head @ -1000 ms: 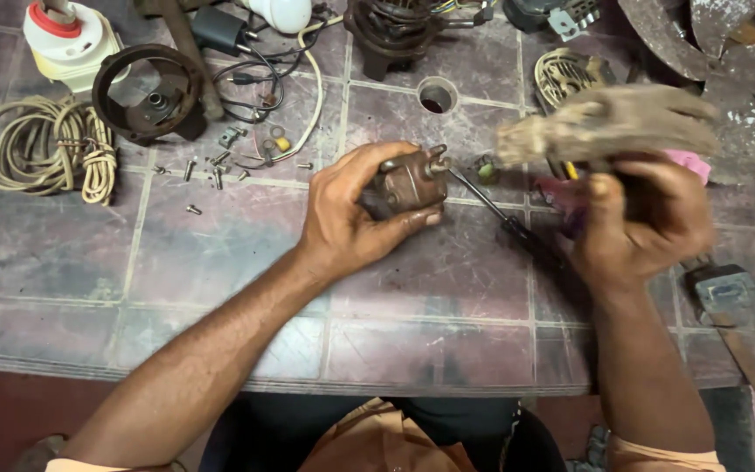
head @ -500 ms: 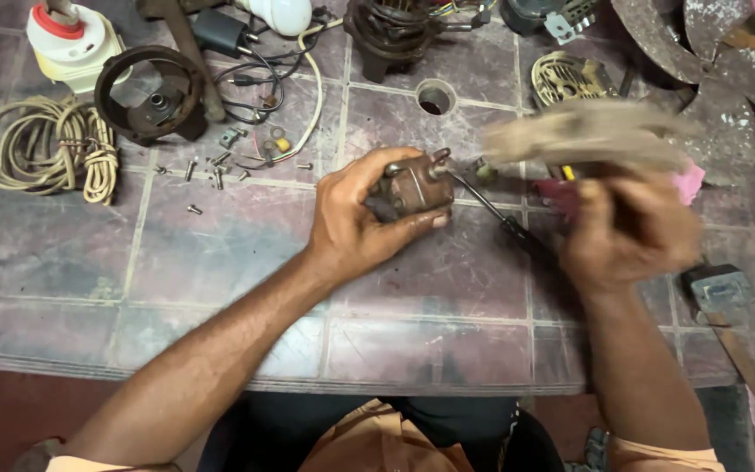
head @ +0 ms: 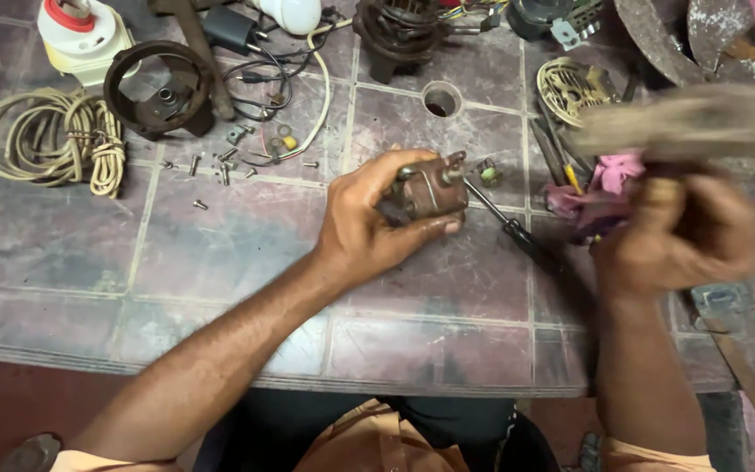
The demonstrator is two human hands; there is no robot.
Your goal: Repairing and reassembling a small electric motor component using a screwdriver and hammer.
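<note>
Rusty motor part point(head: 427, 188) clasped by left hand point(head: 369, 229) mid-table; right hand point(head: 683, 234) fisted around blurred wooden tool point(head: 701, 122), near right edge.

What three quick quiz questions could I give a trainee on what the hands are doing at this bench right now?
1. True or false: the left hand grips the small rusty motor part on the tiled table.
2. Which lies left of the loose screws? A) coiled cord B) pink cloth C) screwdriver
3. What does the right hand hold?

Key: 1 true. 2 A. 3 A brownish tool raised above it, too blurred to identify.
</note>
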